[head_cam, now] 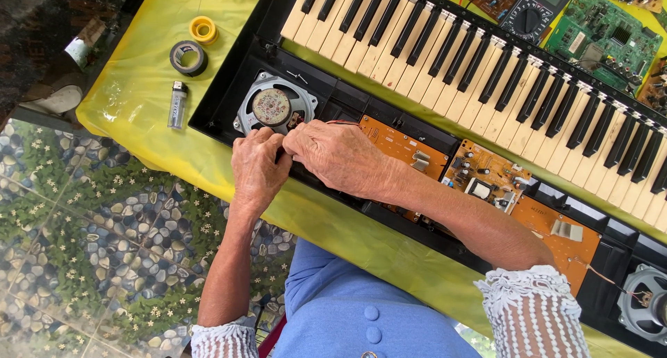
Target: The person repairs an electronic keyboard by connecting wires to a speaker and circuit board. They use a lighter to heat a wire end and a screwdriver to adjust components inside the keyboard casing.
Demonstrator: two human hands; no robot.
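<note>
Currently both hands meet at round speaker (272, 106) in opened keyboard (445, 59) (yellow-covered surface (139, 80)); left hand (258, 169), right hand (337, 156) fingers curled, held item hidden, grip unclear.

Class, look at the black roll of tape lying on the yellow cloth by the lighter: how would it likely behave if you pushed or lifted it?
The black roll of tape lies flat on its side, so a push would probably slide it, not roll it. The yellow cloth looks smooth, so it may slip easily. It is a small hollow ring, so it is probably light and stiff.
</note>
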